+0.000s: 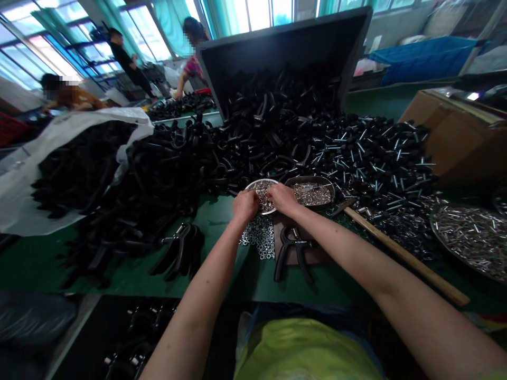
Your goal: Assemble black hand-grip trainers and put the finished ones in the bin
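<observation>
My left hand (245,206) and my right hand (282,198) meet over a round bowl (269,212) of small metal parts. The fingers of both hands are drawn together in a pinch at the bowl; whatever is between them is too small to name. Right beside the bowl stands an oval tin (332,198) full of small shiny metal pieces. Loose washers (264,238) are spread just below the bowl. Under my right forearm, a black spring hand grip (295,248) lies on a brown board (325,257), its two handles pointing toward me.
Several black grips (180,250) stand at left. Black handles (269,132) spill from a tipped grey crate (214,79), beside a white bag (47,221). To the right are knobs with bolts (368,153), a wooden-handled hammer (407,256), a pin-filled tray (439,237) and a carton (447,134). Co-workers are behind.
</observation>
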`<state>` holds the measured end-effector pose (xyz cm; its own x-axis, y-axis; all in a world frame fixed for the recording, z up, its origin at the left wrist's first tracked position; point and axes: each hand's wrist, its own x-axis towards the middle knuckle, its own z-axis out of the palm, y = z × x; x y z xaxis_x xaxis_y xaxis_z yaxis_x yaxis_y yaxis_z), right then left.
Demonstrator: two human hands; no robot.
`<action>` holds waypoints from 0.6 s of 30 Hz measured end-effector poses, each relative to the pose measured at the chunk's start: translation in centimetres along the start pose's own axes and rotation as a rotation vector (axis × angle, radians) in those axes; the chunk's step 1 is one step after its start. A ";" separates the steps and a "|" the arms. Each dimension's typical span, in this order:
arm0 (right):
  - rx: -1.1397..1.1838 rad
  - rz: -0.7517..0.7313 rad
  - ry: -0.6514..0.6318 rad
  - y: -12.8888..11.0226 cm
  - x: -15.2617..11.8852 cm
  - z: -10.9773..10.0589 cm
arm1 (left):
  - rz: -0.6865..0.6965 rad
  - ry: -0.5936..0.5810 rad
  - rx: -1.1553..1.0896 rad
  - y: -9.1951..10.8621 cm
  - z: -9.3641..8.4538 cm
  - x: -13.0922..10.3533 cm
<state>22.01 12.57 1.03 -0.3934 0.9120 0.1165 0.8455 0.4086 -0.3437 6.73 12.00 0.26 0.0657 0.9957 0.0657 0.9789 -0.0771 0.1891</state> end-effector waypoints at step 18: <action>0.469 0.107 -0.003 4.8 -8.4 -1.3 | 0.027 0.010 -0.135 -0.7 0.1 1.3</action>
<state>29.86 6.89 -0.39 -0.3144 0.9477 0.0549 0.6277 0.2509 -0.7369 6.19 13.31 0.13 0.0891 0.9926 0.0823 0.9417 -0.1108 0.3176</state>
